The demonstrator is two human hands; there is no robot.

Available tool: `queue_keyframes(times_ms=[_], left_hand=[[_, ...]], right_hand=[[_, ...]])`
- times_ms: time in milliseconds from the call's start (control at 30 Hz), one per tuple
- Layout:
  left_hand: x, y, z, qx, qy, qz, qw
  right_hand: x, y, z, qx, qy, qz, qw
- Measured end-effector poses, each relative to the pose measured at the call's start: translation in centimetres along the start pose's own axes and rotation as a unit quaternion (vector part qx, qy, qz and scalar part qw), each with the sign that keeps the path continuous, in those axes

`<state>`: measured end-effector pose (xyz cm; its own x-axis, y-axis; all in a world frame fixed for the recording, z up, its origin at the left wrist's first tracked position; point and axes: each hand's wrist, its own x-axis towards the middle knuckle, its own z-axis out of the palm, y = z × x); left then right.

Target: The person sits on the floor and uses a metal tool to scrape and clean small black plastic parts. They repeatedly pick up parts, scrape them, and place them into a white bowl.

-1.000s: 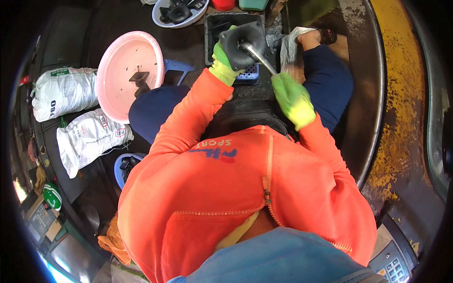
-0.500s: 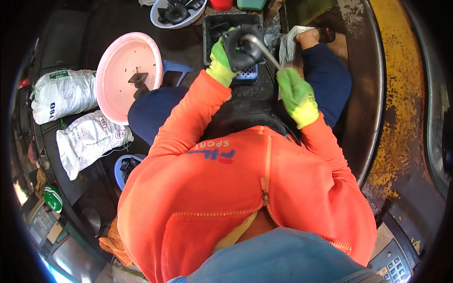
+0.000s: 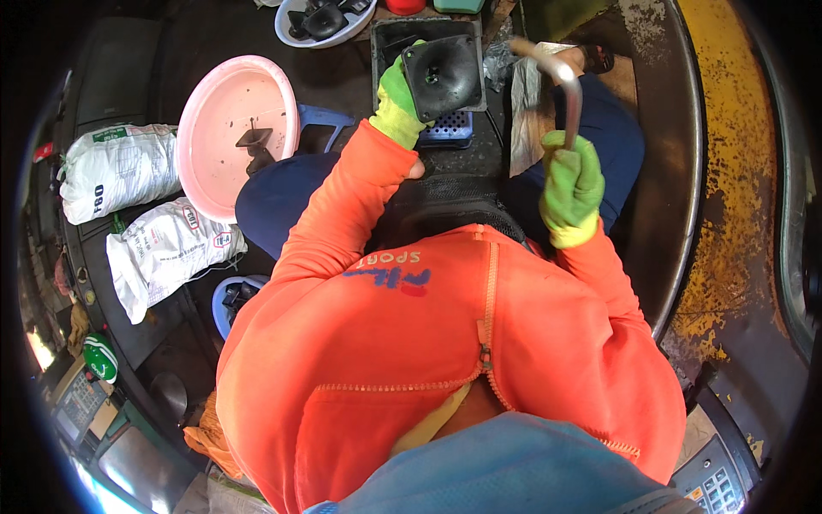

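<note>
My left hand (image 3: 399, 104), in a green and yellow glove, grips a black square-flanged horn (image 3: 445, 75) by its left edge. The horn's round hollow mouth faces up toward me. My right hand (image 3: 571, 187), gloved alike, is closed around a bent metal rod (image 3: 572, 103) that rises from the fist and curves left; its far tip is smeared by motion. The rod is apart from the horn, to its right. Beneath the horn stands a black crate (image 3: 381, 51), partly hidden, with a blue perforated basket (image 3: 451, 128) at its near side.
A pink basin (image 3: 201, 163) holding another black horn piece (image 3: 254, 141) stands at the left, on or against a blue stool (image 3: 324, 120). White sacks (image 3: 120, 171) lie farther left. Bowls of black parts stand at the far side (image 3: 282, 30) and lower left (image 3: 216, 308). A rusty yellow metal edge (image 3: 719, 171) runs along the right.
The bent rod has come out of the horn's mouth and swung up and right. My right hand has moved right and toward me. The left hand still holds the horn, now tilted more face-up.
</note>
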<state>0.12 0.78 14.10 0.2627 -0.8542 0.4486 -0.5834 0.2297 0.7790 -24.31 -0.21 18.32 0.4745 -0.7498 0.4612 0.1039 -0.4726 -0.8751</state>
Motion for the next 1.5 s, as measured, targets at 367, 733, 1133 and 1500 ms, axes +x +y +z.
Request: queue_keyframes(times_ms=[367, 733, 1133, 1500], left_hand=[[0.0, -0.6, 2.7, -0.276, -0.011, -0.045, 0.960], [-1.2, -2.7, 2.1, -0.080, -0.001, -0.116, 0.990], [-0.4, -0.1, 1.1, -0.115, 0.022, -0.052, 0.992], [0.1, 0.6, 1.3, -0.108, 0.072, 0.010, 0.991]], right_hand=[[0.4, 2.4, 0.1, -0.319, -0.230, 0.074, 0.916], [1.1, -1.3, 0.4, -0.165, -0.070, 0.105, 0.978], [1.3, -1.3, 0.5, -0.195, -0.107, 0.081, 0.972], [1.1, -0.8, 0.7, -0.086, -0.149, 0.224, 0.959]])
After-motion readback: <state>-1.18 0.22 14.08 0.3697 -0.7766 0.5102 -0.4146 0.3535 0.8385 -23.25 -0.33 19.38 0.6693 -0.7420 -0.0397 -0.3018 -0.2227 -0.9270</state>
